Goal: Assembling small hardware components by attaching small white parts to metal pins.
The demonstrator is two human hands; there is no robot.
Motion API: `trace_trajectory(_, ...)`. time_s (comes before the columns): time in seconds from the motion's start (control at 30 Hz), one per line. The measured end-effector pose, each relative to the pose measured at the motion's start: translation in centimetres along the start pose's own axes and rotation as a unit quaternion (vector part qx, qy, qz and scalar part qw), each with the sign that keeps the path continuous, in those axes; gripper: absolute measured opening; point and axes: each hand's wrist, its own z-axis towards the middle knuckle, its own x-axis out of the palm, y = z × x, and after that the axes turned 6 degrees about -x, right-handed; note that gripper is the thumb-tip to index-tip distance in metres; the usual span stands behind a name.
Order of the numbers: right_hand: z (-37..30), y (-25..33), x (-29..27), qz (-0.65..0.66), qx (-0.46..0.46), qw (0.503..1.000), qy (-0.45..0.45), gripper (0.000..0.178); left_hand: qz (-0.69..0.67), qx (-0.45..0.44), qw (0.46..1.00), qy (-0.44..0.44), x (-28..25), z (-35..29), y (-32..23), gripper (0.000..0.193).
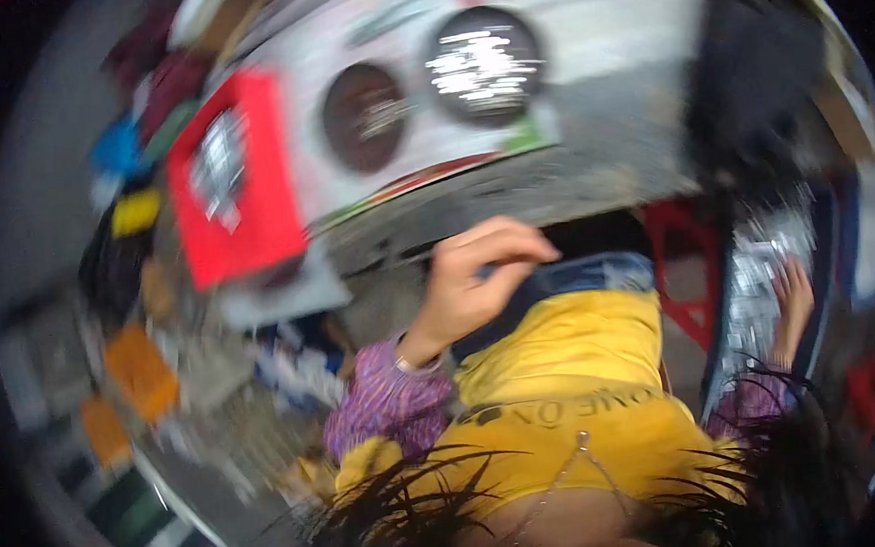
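Observation:
My left hand is above my lap, just off the table's front edge. Its fingers are loosely curved, with a gap inside the thumb, and I see nothing in it. At the far right, my right hand reaches down with fingers outstretched over shiny, clear plastic packets. These fill a long, dark blue-edged bin. Blur hides whether the fingertips touch the packets. On the table lies a white printed sheet or board bearing two dark round discs, one brown, the other glossy black.
A red open box with shiny plastic inside stands at the table's left. The grey table runs along in front of me. A dark object sits at its right end. Orange pieces and blurred clutter lie at the left.

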Motion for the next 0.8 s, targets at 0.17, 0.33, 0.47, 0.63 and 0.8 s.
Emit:
trace_trajectory(0.17, 11.6, -6.0, 2.6, 0.137, -0.041, 0.956, 0.255, 0.040, -0.012, -0.002, 0.998, -0.066, -2.3, -0.5, -0.8, 0.016)
trace_trajectory(0.33, 10.1, 3.5, 28.8, 0.019, -0.184, 0.928, 0.323, 0.029, 0.029, -0.051, 0.973, -0.222, -8.7, -1.2, -1.8, 0.017)
trace_trajectory(0.47, -8.1, 5.9, 19.2, -0.078, -0.290, 0.884, 0.359, 0.021, 0.177, -0.046, 0.906, -0.382, -17.6, -4.0, 0.5, 0.015)
trace_trajectory(0.63, -13.4, 8.9, 18.4, -0.194, -0.424, 0.810, 0.355, 0.012, 0.436, -0.222, 0.815, -0.312, -26.3, -5.1, 5.9, 0.024)
trace_trajectory(0.8, -16.3, 12.6, 28.0, -0.158, -0.443, 0.711, 0.523, 0.011, 0.472, -0.211, 0.815, -0.261, -26.5, -3.6, 8.9, 0.027)
